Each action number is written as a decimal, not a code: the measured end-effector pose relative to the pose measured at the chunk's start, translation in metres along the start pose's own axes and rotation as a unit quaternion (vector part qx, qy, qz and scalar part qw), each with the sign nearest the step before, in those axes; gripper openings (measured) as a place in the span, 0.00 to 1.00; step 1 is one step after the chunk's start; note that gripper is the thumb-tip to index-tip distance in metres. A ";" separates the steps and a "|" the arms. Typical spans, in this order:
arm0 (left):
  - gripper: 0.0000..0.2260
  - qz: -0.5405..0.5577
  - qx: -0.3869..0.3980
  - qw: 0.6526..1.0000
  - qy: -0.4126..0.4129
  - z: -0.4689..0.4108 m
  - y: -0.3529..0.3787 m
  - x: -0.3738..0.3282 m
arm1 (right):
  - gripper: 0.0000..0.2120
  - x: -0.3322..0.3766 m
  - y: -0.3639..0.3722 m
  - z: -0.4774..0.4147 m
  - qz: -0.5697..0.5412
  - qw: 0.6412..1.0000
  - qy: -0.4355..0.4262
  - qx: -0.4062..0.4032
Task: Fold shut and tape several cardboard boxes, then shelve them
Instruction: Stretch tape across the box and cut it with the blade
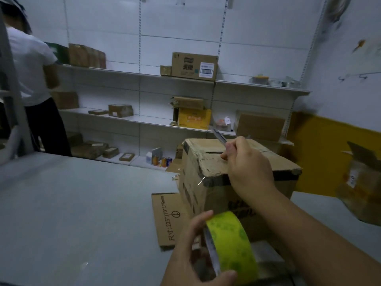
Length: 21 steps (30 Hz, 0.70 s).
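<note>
Head view: nearest the camera, in front of the cardboard box [198, 162], the left hand [185, 259] grips a yellow-green tape roll [233, 242], with thumb and fingers curled round its rim. The box stands on the grey table [72, 203] with its flaps folded down and a gap showing along the top seam. Over the box top, the right hand [249, 168] has its fingers curled round a slim grey cutter [219, 137], which points toward the box's far edge. A flat printed cardboard sheet [167, 215] lies left of the box, touching its base. Behind the box, wall shelves [144, 120] carry further cartons. Far left of the box, a person in a white shirt [31, 65] faces the shelves.
</note>
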State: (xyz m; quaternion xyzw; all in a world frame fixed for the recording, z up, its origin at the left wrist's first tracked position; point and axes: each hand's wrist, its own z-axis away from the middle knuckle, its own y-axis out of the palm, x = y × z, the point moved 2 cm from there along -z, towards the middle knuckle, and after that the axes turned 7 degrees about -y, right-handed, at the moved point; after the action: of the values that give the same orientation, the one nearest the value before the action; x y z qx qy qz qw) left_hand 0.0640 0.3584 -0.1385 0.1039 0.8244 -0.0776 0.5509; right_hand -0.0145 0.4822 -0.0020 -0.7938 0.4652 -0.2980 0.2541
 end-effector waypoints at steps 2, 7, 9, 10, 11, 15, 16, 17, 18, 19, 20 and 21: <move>0.37 -0.031 -0.044 0.998 0.027 -0.002 -0.004 -0.002 | 0.11 -0.001 -0.006 -0.002 -0.088 0.996 0.017 0.026; 0.35 -0.042 -0.058 0.997 0.025 -0.006 -0.001 -0.003 | 0.06 0.001 -0.043 0.009 -0.129 0.983 -0.122 0.054; 0.35 -0.043 -0.068 0.996 0.024 -0.008 0.000 -0.002 | 0.06 0.006 -0.051 0.020 0.043 0.963 -0.254 0.082; 0.34 -0.046 -0.073 0.996 0.025 -0.009 0.000 -0.003 | 0.05 0.007 -0.051 0.025 0.125 0.939 -0.304 0.100; 0.34 -0.046 -0.077 0.996 0.027 -0.009 0.000 -0.003 | 0.04 0.008 -0.050 0.031 0.180 0.915 -0.340 0.125; 0.33 -0.022 -0.079 0.996 0.020 -0.009 -0.001 0.002 | 0.04 0.002 -0.042 0.053 0.269 0.880 -0.349 0.176; 0.33 -0.016 -0.077 0.997 0.020 -0.008 -0.002 0.004 | 0.06 0.001 -0.044 0.056 0.278 0.883 -0.339 0.170; 0.33 -0.012 -0.075 0.997 0.021 -0.007 -0.003 0.005 | 0.06 -0.002 -0.045 0.061 0.291 0.877 -0.331 0.188; 0.33 -0.006 -0.076 0.997 0.018 -0.007 -0.004 0.006 | 0.03 -0.004 -0.045 0.064 0.312 0.869 -0.315 0.221; 0.32 0.000 -0.075 0.997 0.012 -0.006 -0.005 0.007 | 0.04 -0.009 -0.043 0.065 0.316 0.867 -0.274 0.273; 0.32 0.006 -0.072 0.997 0.004 -0.005 -0.005 0.009 | 0.07 -0.024 -0.045 0.068 0.308 0.876 -0.251 0.272; 0.32 0.011 -0.066 0.998 -0.004 -0.004 -0.004 0.010 | 0.08 -0.026 -0.051 0.068 0.309 0.879 -0.241 0.272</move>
State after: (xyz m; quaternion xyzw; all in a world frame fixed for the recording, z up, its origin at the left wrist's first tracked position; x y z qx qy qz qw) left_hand 0.0556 0.3561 -0.1463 0.0760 0.8241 -0.0175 0.5610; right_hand 0.0538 0.5363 -0.0206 -0.5567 0.5117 -0.1186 0.6436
